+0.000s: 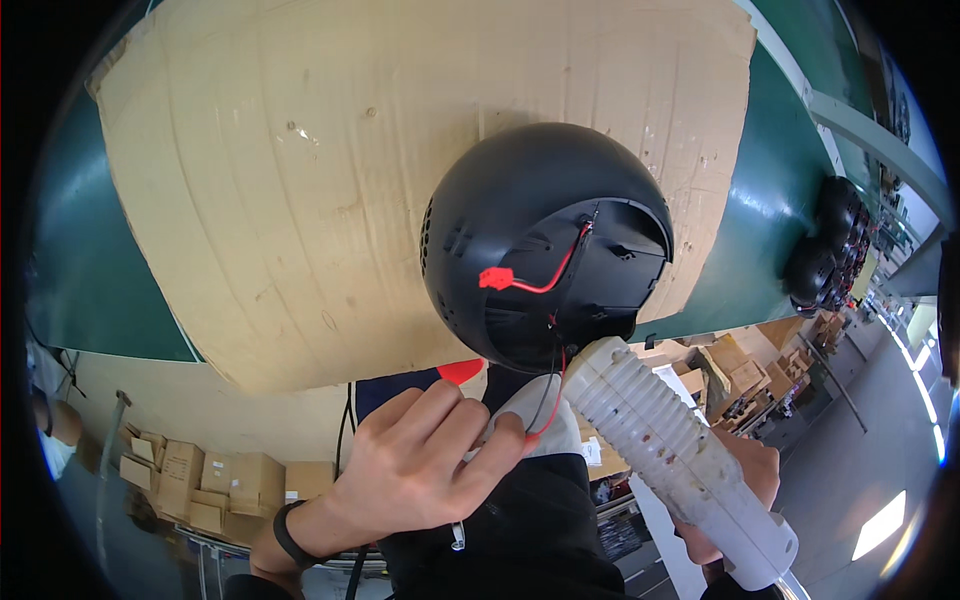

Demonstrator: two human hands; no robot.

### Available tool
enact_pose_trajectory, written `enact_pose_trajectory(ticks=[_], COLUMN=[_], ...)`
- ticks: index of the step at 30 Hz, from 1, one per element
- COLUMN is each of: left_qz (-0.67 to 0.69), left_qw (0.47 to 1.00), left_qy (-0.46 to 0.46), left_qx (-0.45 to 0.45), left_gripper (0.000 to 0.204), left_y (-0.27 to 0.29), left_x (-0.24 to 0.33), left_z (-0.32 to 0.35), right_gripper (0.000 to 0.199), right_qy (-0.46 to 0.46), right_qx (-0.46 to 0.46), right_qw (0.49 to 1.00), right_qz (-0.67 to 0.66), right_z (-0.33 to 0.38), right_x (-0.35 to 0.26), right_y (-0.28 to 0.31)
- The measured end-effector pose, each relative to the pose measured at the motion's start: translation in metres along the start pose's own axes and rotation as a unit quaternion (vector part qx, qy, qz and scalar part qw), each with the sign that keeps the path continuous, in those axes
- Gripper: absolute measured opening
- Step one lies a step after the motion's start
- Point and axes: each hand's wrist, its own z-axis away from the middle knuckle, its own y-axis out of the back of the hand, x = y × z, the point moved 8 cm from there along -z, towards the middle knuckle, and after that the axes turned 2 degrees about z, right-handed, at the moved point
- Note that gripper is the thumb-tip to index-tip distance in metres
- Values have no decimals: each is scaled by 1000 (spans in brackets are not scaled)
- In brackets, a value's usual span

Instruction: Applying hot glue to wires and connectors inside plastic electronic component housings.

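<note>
A round black plastic housing [520, 170] lies on the cardboard with its cut-out recess facing me. From inside the recess comes a red wire with a red connector [496, 279] on its end. My left hand [425, 455] is closed in a pinch on a thin red-and-black wire pair [556, 400] that runs from the housing's near edge. My right hand [745, 470] is wrapped round a white ribbed plastic hand tool [660, 440], stained in places. The tool's upper end is close against the housing's near edge; its working tip is hidden, and I cannot tell whether it touches.
A large cardboard sheet [280, 200] covers much of the green tabletop [775, 190]. More round black housings [830, 245] stand together at the right edge. Cardboard boxes [215, 485] are stacked on the lower left, others [740, 375] on the right. Part of another person shows at far left.
</note>
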Motion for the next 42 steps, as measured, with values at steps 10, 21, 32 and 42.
enact_pose_trajectory(ticks=[10,21,32,42], left_qz=[6,33,200,193], left_qw=[999,995,973,975], left_qy=[0,-7,101,96], left_qx=[40,92,59,48], left_gripper=[22,24,22,21], left_y=[8,38,66,64], left_x=[0,-4,-37,-36], left_z=[0,-7,-48,-55], right_gripper=[39,38,38,32], right_qy=[13,7,-9,1], right_qx=[28,31,29,87], right_qw=[999,999,998,994], right_qz=[26,29,55,-62], right_z=[-4,-1,6,7], right_x=[-10,-10,-9,-7], right_y=[7,5,2,0])
